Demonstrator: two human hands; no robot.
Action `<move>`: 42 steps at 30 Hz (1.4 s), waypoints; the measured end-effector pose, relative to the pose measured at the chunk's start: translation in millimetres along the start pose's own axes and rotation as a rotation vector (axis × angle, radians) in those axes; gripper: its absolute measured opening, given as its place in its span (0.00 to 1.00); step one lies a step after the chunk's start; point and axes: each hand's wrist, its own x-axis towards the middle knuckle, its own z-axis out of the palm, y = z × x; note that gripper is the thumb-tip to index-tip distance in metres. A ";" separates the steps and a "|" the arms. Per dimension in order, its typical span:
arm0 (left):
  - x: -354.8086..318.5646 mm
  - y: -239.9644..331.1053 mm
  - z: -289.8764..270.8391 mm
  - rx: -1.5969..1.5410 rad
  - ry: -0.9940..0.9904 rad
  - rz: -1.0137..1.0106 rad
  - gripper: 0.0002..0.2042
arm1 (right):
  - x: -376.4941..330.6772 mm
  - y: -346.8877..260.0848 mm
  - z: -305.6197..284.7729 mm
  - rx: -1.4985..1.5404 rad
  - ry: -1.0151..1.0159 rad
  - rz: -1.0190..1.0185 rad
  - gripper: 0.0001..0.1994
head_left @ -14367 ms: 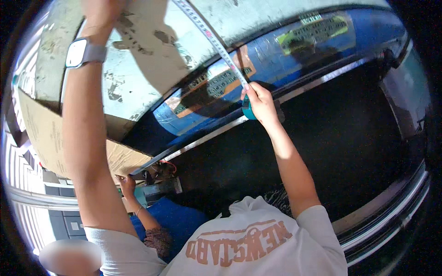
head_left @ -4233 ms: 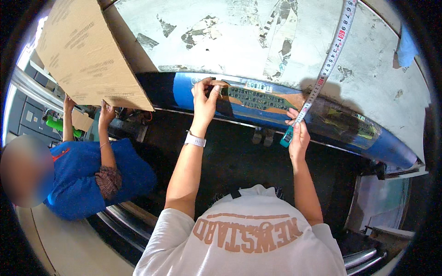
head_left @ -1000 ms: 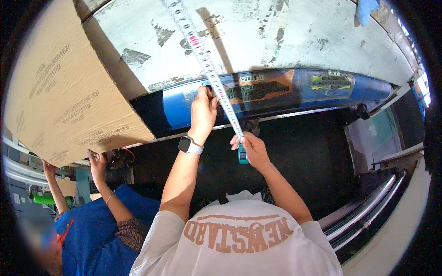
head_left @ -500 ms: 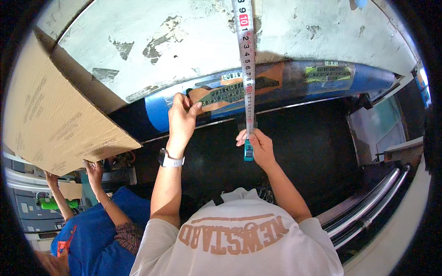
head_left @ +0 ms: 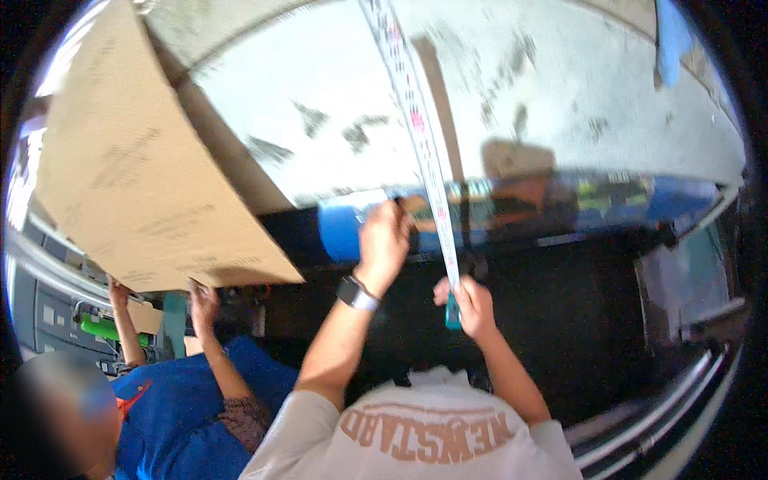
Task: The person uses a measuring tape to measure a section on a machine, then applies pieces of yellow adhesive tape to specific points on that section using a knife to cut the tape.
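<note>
My right hand (head_left: 474,308) grips the teal case of a tape measure (head_left: 454,314). Its pale metal blade (head_left: 424,144) runs out to the top of the view, leaning left and crossing over a blue roller (head_left: 342,228). Beside the blade a separate dark shadow falls on the pale surface. My left hand (head_left: 386,240) is closed at the roller, its fingers bent against the left edge of a brown printed patch (head_left: 416,214). Blur hides whether they pinch that patch or something else. A watch (head_left: 356,293) sits on my left wrist.
A scuffed whitish panel (head_left: 320,72) lies beyond the roller. At the left, another person in blue (head_left: 200,408) holds a large cardboard sheet (head_left: 160,184) with both hands. Metal rails (head_left: 652,416) run along the lower right, beside a dark gap (head_left: 552,296).
The whole view has shifted, putting things lower and further right. The tape blade now leans left and its shadow stands apart from it. Both my hands stay by the roller and the tape case.
</note>
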 end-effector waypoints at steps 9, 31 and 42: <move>5.5 2.3 -13.3 -0.131 -0.024 -0.034 0.11 | 27.8 11.1 35.7 0.019 -0.004 0.008 0.14; 15.0 -16.6 -13.7 -0.247 -0.168 -0.011 0.09 | 63.2 60.8 66.1 0.142 0.181 -0.105 0.13; 20.8 -17.2 -20.1 -0.310 -0.265 0.039 0.08 | 83.4 63.0 69.3 0.086 0.297 -0.025 0.12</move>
